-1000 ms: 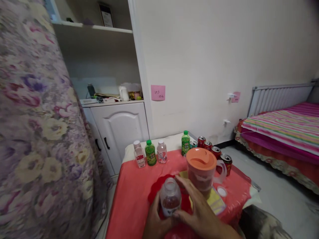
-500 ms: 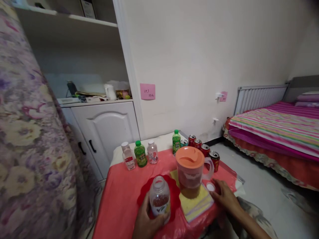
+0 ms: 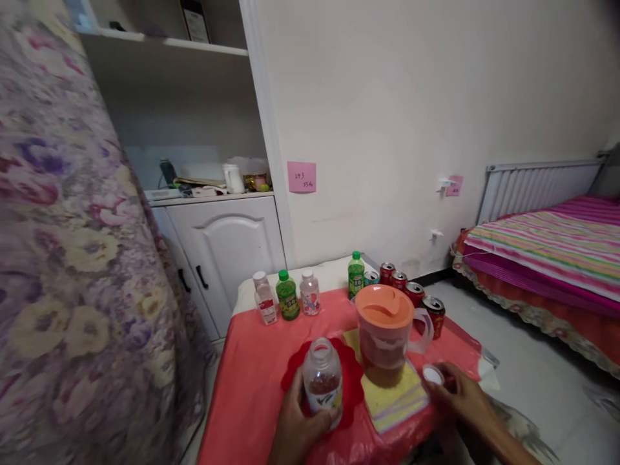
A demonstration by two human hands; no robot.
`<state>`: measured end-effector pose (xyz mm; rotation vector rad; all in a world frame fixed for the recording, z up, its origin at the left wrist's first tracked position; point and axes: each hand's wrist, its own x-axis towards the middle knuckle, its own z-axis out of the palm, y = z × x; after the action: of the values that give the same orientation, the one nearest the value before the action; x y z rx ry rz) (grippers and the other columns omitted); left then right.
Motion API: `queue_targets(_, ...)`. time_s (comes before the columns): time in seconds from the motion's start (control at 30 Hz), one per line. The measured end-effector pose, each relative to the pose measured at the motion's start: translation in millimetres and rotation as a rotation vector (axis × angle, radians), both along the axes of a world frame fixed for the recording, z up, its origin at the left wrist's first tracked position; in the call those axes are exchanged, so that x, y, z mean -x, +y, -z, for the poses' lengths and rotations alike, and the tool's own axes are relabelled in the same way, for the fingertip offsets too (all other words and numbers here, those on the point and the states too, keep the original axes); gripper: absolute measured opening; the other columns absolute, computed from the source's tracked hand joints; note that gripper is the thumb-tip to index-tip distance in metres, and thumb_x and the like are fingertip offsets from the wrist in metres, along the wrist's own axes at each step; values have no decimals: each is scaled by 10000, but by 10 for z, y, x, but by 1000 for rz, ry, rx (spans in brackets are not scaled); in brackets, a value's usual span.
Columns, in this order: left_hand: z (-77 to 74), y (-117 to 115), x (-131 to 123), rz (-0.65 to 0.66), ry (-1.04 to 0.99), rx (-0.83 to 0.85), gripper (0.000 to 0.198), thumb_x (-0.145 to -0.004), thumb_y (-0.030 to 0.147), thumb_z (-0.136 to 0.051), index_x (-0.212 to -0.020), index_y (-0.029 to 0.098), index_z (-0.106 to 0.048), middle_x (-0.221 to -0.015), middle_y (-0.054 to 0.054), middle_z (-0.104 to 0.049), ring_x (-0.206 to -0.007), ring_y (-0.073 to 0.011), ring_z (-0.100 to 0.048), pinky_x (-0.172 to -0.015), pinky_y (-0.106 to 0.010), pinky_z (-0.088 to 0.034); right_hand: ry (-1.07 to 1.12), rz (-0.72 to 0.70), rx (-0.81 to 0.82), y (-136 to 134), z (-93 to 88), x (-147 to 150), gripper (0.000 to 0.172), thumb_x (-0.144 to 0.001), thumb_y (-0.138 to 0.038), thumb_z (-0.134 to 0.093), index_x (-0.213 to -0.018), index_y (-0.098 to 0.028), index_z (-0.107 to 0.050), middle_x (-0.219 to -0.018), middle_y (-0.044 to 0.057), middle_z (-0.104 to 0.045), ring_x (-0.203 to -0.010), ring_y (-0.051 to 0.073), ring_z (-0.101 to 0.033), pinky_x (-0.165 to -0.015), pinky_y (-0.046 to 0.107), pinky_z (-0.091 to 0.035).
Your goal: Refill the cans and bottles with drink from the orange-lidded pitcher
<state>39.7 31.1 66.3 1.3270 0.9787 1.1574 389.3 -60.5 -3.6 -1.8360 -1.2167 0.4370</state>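
My left hand (image 3: 306, 416) is wrapped round a clear bottle (image 3: 323, 374) that has no cap on it and holds some dark liquid. The bottle stands upright over a red scalloped tray (image 3: 354, 387). At the right table edge, my right hand (image 3: 458, 394) pinches a white bottle cap (image 3: 433, 374) between thumb and fingers. Between the hands, a clear pitcher (image 3: 385, 345) with an orange lid (image 3: 385, 307) stands on a folded yellow cloth (image 3: 394, 403). Brownish liquid shows low in the pitcher.
Behind the tray stand two clear bottles with white caps (image 3: 266, 303) (image 3: 310, 294) and a green-capped bottle (image 3: 288, 297). Another green bottle (image 3: 356, 276) and several drink cans (image 3: 433, 316) stand behind the pitcher. A bed (image 3: 542, 252) is off to the right.
The view has swung left, so everything sits further right. My left hand still grips the bottle; my right hand has tilted the cap slightly and holds it by the table edge.
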Motion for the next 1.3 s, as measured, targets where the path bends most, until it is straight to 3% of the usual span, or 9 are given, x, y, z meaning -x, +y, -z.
queue_targets(0.13, -31, -25, -8, 22, -2, -10, 902, -467, 367, -886, -1293, 134, -609, -1224, -159, -740, -1143, -379, -670, -933, -389, -558, 178, -251, -80, -274, -278, 495, 367, -767, -551, -656, -1038, -313, -725, -967, 116, -781, -908, 398, -728, -773, 518, -614)
queue_targets(0.23, -107, -65, -35, 54, 4, -15, 845, -489, 307, -846, -1285, 139, -619, -1195, -143, -752, -1119, -363, -680, -919, -380, -566, 133, -405, -69, -307, -633, 958, 464, -765, -404, -704, -1212, -284, -693, -1221, 110, -732, -1106, 366, -686, -939, 496, -569)
queue_targets(0.3, -149, -90, -46, 60, 5, -13, 820, -499, 279, -828, -1281, 152, -618, -1226, -142, -740, -1152, -359, -665, -950, -387, -554, 40, -392, -102, -222, -895, 1210, 496, -770, -338, -695, -1255, -234, -677, -1273, 129, -706, -1181, 352, -648, -1031, 492, -510)
queue_targets(0.43, -195, -117, -26, 79, 8, -22, 782, -497, 259, -821, -1248, 152, -629, -1272, -164, -713, -1215, -379, -627, -1028, -420, -512, -40, -403, -246, 20, -1318, 1495, 437, -848, -290, -607, -1275, -201, -635, -1246, 148, -683, -1161, 310, -641, -996, 453, -521)
queue_targets(0.63, -211, -129, 16, 117, -15, -49, 801, -515, 192, -797, -1296, 180, -621, -1319, -128, -698, -1235, -354, -618, -1051, -405, -493, -71, -487, -368, 182, -1611, 1572, 387, -862, -202, -607, -1248, -218, -600, -1228, 116, -644, -1155, 267, -614, -1004, 428, -500)
queue_targets(0.9, -216, -127, -21, 159, -75, -39, 801, -501, 241, -845, -1266, 176, -618, -1273, -136, -724, -1175, -366, -653, -986, -397, -527, -16, -615, -342, 376, -1736, 1570, 455, -885, -234, -626, -1339, -238, -586, -1344, 112, -642, -1273, 280, -570, -1098, 491, -418)
queue_targets(1.0, -239, -127, -21, 198, -85, -28, 770, -523, 245, -849, -1253, 189, -611, -1255, -125, -735, -1146, -353, -669, -955, -384, -535, -29, -641, -315, 466, -1799, 1551, 503, -850, -220, -674, -1344, -233, -581, -1311, 116, -656, -1199, 278, -608, -1045, 475, -461)
queue_targets(1.13, -281, -132, -16, 230, -117, -9, 765, -528, 221, -827, -1260, 193, -603, -1258, -118, -733, -1133, -346, -673, -951, -378, -530, -138, -724, -261, 568, -1957, 1500, 428, -814, -178, -724, -1230, -258, -659, -1128, 67, -708, -948, 219, -659, -891, 383, -520)
queue_targets(1.3, -339, -146, -22, 216, -111, 8, 771, -523, 200, -806, -1265, 188, -594, -1253, -116, -729, -1155, -349, -656, -961, -384, -519, -261, -890, -207, 630, -2227, 1447, 479, -835, -123, -710, -1276, -299, -648, -1130, 37, -680, -994, 202, -642, -897, 336, -502)
